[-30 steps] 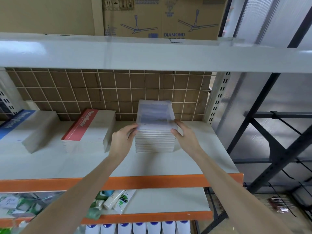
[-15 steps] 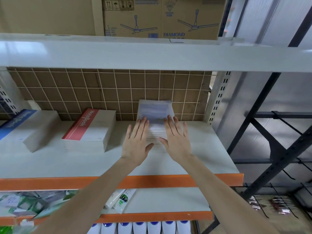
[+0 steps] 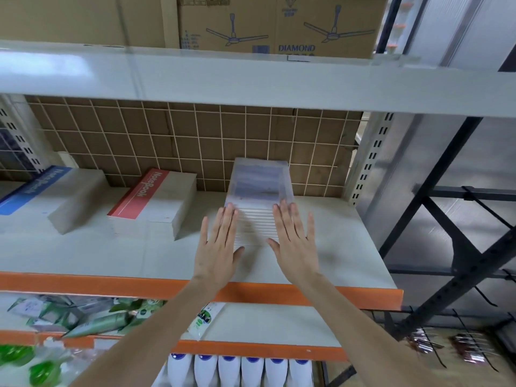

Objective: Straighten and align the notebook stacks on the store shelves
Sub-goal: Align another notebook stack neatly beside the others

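- On the middle shelf point(image 3: 349, 247), toward its right end and close against the wire grid backing point(image 3: 195, 141), sits the plastic-wrapped notebook stack point(image 3: 261, 188), its spines facing the person.
- The left hand point(image 3: 216, 247) and right hand point(image 3: 296, 244) are flat, fingers point(image 3: 229, 219) straight and slightly spread, laid against the front face of the stack at its two corners; neither hand is curled around anything.
- The stack looks dense and fairly heavy for its footprint (many thin books bundled), so I judge it will slide as one block under a flat push and not tip.
- The glossy wrap is likely slippery on the smooth shelf, and on skin too; palms against the front edge suit it better than a pinch.
- To lift or turn it, the short sides low down seem the place to hold, since the top film may stretch or tear.
- To the left, apart from it, lie the red notebook stack point(image 3: 156, 199) and the blue notebook stack point(image 3: 42, 191), both angled on the shelf; their loose edges look softer and apt to fan out if pushed at one corner.
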Action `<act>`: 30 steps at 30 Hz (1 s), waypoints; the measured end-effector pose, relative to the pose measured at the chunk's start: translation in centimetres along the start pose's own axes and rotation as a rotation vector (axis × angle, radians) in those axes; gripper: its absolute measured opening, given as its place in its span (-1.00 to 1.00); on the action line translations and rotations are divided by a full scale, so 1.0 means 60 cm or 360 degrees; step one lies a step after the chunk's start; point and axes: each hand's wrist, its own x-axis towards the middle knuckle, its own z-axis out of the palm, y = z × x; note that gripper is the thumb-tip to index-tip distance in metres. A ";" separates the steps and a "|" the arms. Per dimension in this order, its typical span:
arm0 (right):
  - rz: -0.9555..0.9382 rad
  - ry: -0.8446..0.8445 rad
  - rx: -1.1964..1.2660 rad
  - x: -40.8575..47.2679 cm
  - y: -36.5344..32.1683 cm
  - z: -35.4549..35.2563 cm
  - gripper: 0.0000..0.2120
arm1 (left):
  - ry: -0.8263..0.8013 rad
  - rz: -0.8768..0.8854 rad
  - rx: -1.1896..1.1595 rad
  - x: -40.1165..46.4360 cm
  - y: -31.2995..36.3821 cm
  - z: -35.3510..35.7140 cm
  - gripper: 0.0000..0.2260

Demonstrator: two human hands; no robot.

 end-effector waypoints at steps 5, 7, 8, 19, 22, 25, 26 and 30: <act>-0.0029 0.0026 0.0043 0.003 0.002 0.015 -0.28 | -0.0199 -0.0127 0.0122 0.006 0.014 0.020 -0.25; -0.0033 0.0040 0.0060 0.001 0.003 0.016 -0.28 | -0.0136 -0.0099 0.0065 0.004 0.013 0.009 -0.27; -0.0027 0.0044 0.0064 0.001 0.003 0.014 -0.30 | -0.0088 -0.0079 0.0017 0.002 0.012 0.001 -0.28; -0.0215 0.0037 0.0266 0.071 -0.119 -0.073 -0.32 | -0.0045 -0.0268 0.0024 -0.028 -0.110 -0.045 -0.39; -0.0316 -0.0073 0.0288 0.094 -0.203 -0.097 -0.29 | -0.0169 -0.0391 0.0100 -0.063 -0.205 -0.044 -0.36; -0.0456 -0.0199 0.0383 0.121 -0.314 -0.120 -0.28 | -0.0229 -0.0573 0.0119 -0.112 -0.314 -0.047 -0.36; -0.0526 -0.0249 0.0412 0.130 -0.356 -0.125 -0.28 | -0.0251 -0.0632 0.0111 -0.132 -0.351 -0.051 -0.36; -0.0694 -0.0416 0.0534 0.159 -0.551 -0.149 -0.31 | -0.0365 -0.0865 0.0067 -0.220 -0.519 -0.072 -0.35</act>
